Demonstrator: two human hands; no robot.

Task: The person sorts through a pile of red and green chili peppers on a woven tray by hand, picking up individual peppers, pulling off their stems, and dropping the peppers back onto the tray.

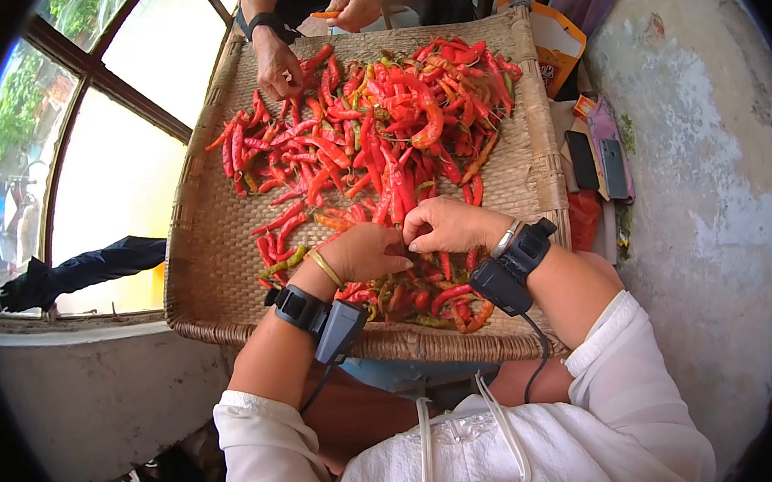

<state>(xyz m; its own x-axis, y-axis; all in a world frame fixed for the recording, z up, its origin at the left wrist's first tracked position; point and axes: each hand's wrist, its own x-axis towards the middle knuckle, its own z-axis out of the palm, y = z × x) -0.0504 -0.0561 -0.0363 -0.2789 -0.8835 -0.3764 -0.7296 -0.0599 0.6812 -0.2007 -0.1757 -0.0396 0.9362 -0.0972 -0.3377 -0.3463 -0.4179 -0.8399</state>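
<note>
Red chili peppers (335, 146) lie heaped on a large woven tray (217, 253), with a few green and orange ones among them. My left hand (364, 250) and my right hand (458, 225) meet above the near part of the heap, fingertips almost touching. The left fingers are curled around what looks like a red chili pepper, partly hidden by the hand. Thumb and fingers of my right hand are pinched together at its stem end. Under my wrists a smaller pile of peppers (408, 298) lies along the tray's near rim.
Across the tray, another person's hand (278, 69) reaches into the peppers; their other hand (360, 3) holds an orange pepper. A window stands at left with a dark folded umbrella (101, 265). Two phones (582, 160) and an orange box (558, 45) are at right, beside the wall.
</note>
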